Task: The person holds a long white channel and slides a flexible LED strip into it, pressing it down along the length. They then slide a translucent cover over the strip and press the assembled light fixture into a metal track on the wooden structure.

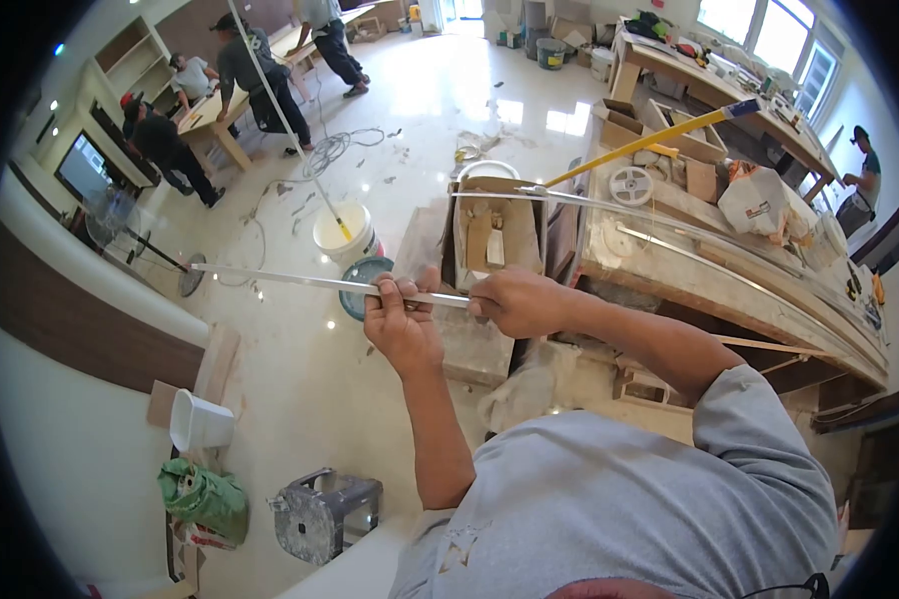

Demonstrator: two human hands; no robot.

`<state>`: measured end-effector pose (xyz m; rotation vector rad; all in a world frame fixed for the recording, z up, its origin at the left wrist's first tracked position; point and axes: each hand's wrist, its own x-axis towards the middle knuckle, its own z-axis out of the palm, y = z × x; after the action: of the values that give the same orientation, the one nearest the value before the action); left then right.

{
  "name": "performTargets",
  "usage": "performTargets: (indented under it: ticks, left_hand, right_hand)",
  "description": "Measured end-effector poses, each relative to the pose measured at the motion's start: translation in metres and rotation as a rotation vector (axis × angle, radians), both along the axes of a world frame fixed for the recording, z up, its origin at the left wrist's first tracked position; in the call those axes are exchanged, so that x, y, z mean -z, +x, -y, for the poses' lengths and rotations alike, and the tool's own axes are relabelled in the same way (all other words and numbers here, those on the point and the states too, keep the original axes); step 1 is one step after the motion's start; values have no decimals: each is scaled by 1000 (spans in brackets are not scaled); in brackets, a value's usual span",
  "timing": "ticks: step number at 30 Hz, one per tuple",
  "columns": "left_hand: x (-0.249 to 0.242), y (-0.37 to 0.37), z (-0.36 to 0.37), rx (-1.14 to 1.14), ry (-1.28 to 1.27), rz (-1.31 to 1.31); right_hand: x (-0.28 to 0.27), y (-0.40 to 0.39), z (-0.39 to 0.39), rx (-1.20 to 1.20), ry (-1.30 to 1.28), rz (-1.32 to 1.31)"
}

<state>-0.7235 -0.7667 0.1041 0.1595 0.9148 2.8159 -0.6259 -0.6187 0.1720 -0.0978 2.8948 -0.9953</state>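
Note:
A long, thin, pale strip [290, 279] is stretched out level in front of me, its far end pointing left. My left hand [404, 317] pinches it with fingers and thumb, palm turned up. Close to the strip's right end, my right hand [521, 302] is closed on it, knuckles up; whatever lies inside that fist is hidden. Just beyond the hands stands an open cardboard box [497, 240] with scraps in it. A teal bucket lid or bucket [362, 290] shows partly behind the left hand.
Right of me is a cluttered workbench [609, 255] with long strips and a yellow-handled tool [659, 140]. A white bucket [348, 232] and loose cable [340, 150] are on the floor. A grey stool [330, 514] stands lower left. Several people work farther off.

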Motion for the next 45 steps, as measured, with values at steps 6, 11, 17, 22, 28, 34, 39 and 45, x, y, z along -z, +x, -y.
performTargets:
  ticks: [6, 11, 17, 22, 28, 34, 39, 45]
  left_hand:
    - [-25, 8, -1, 60, -14, -41]
    - [-73, -19, 14, -5, -42, -243]
    - [-154, -6, -3, -3, -236, -442]
    - [-195, 6, -16, 162, -227, -521]
    - [-232, 17, -50, 212, -230, -652]
    - [-271, 37, -85, 249, -282, -736]
    - [-256, 56, -103, 262, -308, -789]
    - [-254, 62, -123, 136, -340, -860]
  right_hand:
    - [-14, 4, -2, -23, -23, -43]
    - [-34, 44, 0, 3, -222, 25]
    - [-30, 51, 9, 38, -392, -160]
    - [-43, 60, 0, 117, -471, -234]
    - [-65, 57, -22, 82, -660, -480]
    - [-131, 51, -42, 204, -676, -531]
    - [-149, 57, -51, 210, -799, -565]
    - [-141, 53, -62, 254, -646, -689]
